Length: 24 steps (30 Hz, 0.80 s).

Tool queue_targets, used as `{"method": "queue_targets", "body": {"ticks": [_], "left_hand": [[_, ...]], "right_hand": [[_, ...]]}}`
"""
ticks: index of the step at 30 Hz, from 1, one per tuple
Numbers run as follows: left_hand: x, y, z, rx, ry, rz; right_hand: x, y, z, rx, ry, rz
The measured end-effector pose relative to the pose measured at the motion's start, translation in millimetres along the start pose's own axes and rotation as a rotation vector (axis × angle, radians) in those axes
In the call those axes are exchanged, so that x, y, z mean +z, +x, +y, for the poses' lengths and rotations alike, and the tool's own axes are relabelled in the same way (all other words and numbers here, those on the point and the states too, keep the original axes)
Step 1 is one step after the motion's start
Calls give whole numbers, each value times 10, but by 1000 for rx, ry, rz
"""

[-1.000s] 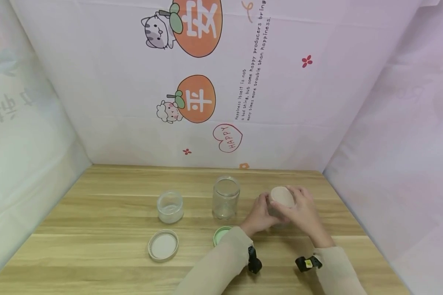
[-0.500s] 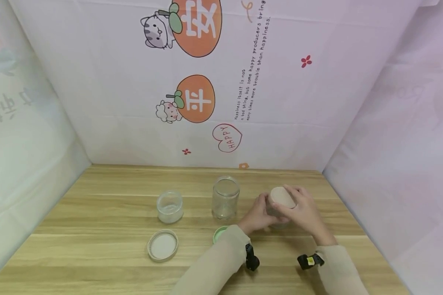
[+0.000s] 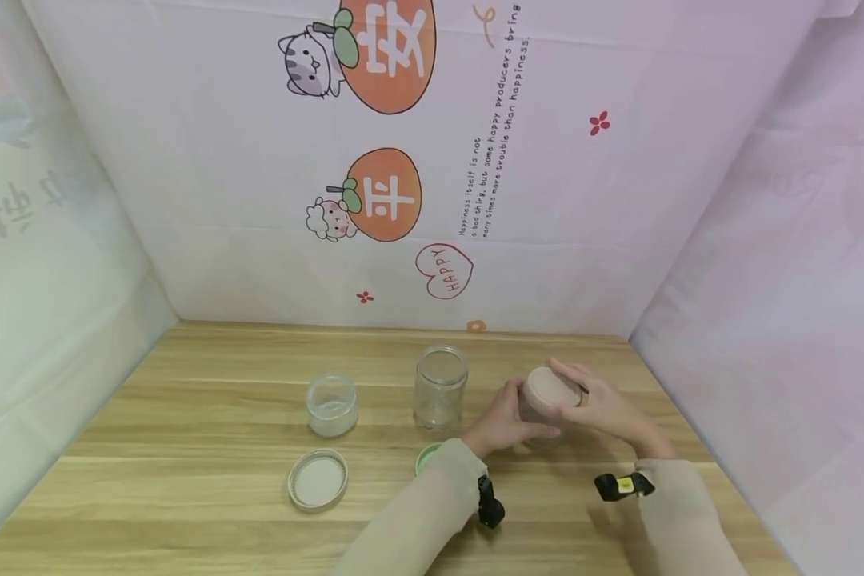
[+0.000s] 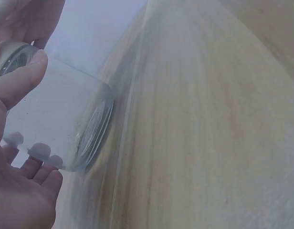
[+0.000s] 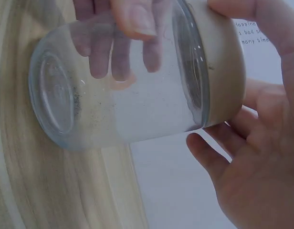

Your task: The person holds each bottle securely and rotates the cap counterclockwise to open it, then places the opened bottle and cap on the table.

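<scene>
On the right side of the table, a clear glass jar [image 5: 109, 90] stands with a beige lid [image 3: 553, 388] on its mouth. My left hand [image 3: 502, 420] grips the jar's body, its thumb on the near side and its other fingers seen through the glass in the right wrist view. My right hand [image 3: 608, 410] holds the lid's rim, with the thumb and fingers [image 5: 254, 107] on different sides of it. To the left are a taller uncapped glass jar [image 3: 441, 388] and a short uncapped glass jar [image 3: 332, 406].
A beige lid [image 3: 318, 480] lies with its inside up in front of the short jar. A green lid [image 3: 426, 456] is partly covered by the left sleeve [image 3: 421, 512]. Printed white cloth [image 3: 547, 264] walls the wooden table [image 3: 209, 448] at the back and sides.
My right hand has turned around the lid, and its wrist has swung outward to the right. More of the lid's side shows. The left hand stays around the jar.
</scene>
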State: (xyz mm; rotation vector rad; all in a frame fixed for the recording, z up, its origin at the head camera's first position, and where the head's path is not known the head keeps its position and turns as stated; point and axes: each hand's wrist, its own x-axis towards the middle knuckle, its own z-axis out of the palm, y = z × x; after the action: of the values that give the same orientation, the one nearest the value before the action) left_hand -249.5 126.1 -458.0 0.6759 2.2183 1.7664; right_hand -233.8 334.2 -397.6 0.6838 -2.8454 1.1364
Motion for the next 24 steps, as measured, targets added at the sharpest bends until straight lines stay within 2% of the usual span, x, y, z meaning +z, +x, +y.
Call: {"method": "queue_targets", "body": {"ticks": [4,8,13,21,24], "left_hand": [[-3,-10,10,-1,-7,-8],[4,-13,17,-7,4,-7],[-7,-24,19,-12,9,3],[-13,-22,10,-7,13,5],[-9,-20,-2,-6,16,6]], "right_hand": [[-23,-15,-11,14,18,-44],[-1,-46,-60,38,33,-47],[72,-39,-183,66,7,21],[155,17,-414,45,-219,176],[170,19,-477,61,-289,216]]}}
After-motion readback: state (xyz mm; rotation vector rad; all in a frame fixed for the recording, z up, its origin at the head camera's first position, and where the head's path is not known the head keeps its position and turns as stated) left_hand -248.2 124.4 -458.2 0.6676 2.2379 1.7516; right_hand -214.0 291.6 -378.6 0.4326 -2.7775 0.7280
